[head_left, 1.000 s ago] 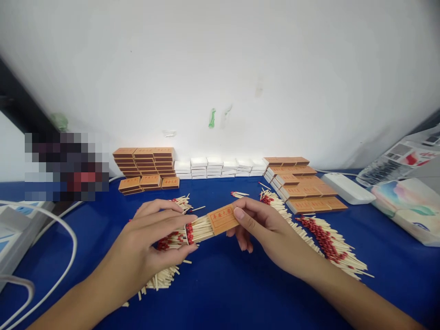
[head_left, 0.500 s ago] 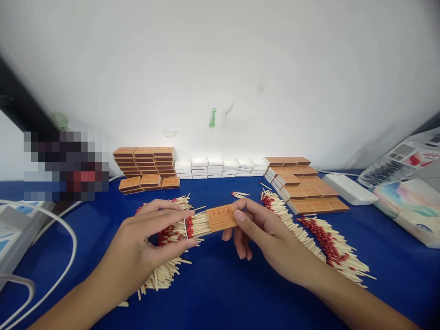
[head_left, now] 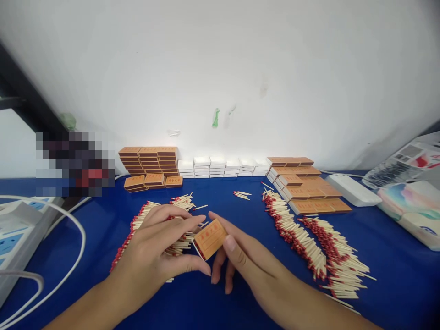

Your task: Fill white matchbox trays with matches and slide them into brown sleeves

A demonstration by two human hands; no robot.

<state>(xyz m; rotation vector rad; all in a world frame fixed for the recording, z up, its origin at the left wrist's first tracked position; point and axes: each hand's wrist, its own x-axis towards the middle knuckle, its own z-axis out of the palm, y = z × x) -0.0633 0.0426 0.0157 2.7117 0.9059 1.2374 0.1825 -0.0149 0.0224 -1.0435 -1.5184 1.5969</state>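
A tan matchbox with red printing is tilted in front of me, its tray pushed nearly all the way into the sleeve. My right hand grips the right end, thumb on top and fingers behind. Around the box's left end, my left hand has thumb and fingers spread apart, the thumb tip close to the lower corner. Whether it touches the box is hard to tell. A pile of red-tipped matches lies beneath and behind my left hand, partly hidden by it.
Stacked matchboxes stand at the back left, white trays along the wall, more tan boxes at right. Match rows spread right of my hands. A white device, a tissue pack and a power strip flank them.
The tray full of matches has slid into the sleeve, covering the match heads. The box has come nearer and tilted more, and my left fingers have spread around its end.
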